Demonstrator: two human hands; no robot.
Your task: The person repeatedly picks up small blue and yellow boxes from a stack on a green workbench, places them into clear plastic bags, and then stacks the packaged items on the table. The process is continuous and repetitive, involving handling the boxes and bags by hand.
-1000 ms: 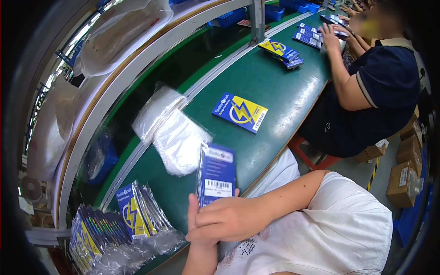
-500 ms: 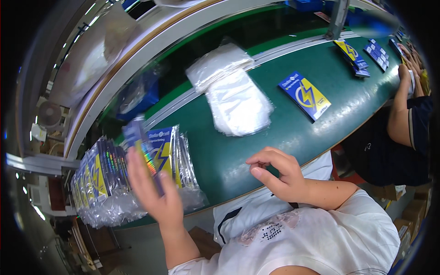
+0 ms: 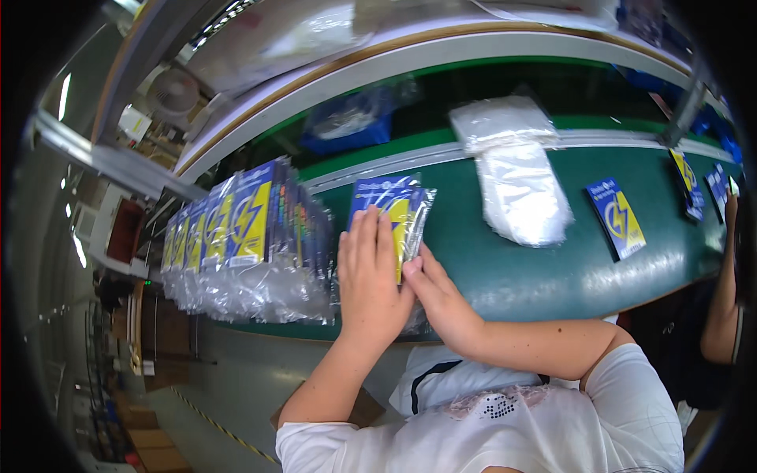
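My left hand (image 3: 367, 272) lies flat, fingers stretched, over a small pile of blue-and-yellow card packs in clear plastic bags (image 3: 386, 188). My right hand (image 3: 445, 307) is at the right edge of that pile, with thumb and finger closed about the edge beside my left thumb. Just left of the hands, a long row of the same bagged packs (image 3: 251, 217) stands packed together, the clear bag ends hanging toward me. Further right, one blue-and-yellow pack (image 3: 616, 218) lies alone on the green table (image 3: 505, 276).
Clear plastic bags (image 3: 524, 193) lie in a pile right of centre. A blue bin (image 3: 347, 134) sits behind the metal rail, under a shelf edge (image 3: 473, 30). More packs (image 3: 688, 183) lie at the far right, near another person's arm (image 3: 721, 307).
My left hand has come down from holding a pack upright to lying on the small pile. My right hand has moved left to the pile's edge. The view has swung left.
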